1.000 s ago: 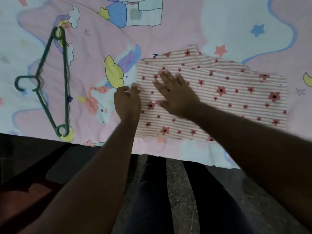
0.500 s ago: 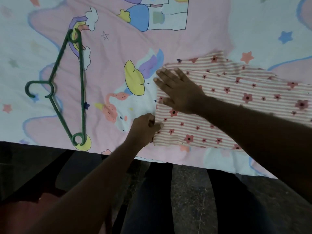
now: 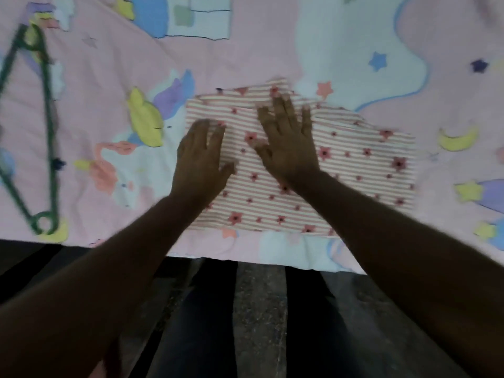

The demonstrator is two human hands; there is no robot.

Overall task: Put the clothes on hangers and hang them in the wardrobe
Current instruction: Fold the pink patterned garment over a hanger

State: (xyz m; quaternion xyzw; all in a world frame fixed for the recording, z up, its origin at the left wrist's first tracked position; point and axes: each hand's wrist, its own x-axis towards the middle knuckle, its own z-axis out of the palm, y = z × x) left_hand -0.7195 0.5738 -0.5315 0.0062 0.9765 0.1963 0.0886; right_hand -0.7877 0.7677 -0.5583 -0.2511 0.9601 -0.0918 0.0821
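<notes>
My left hand (image 3: 200, 159) and right hand (image 3: 286, 143) both lie flat, fingers straight, pressing on the striped garment (image 3: 354, 173), grasping nothing. The left one rests at its left edge, the right one nearer its middle and top. The garment lies folded on the bed (image 3: 245, 55), close to the near edge. The green hanger (image 3: 47, 110) lies on the bed too, well apart to the left, blurred and partly cut off.

A home bedroom: a cartoon-print bedsheet (image 3: 245, 50) covers the bed.
</notes>
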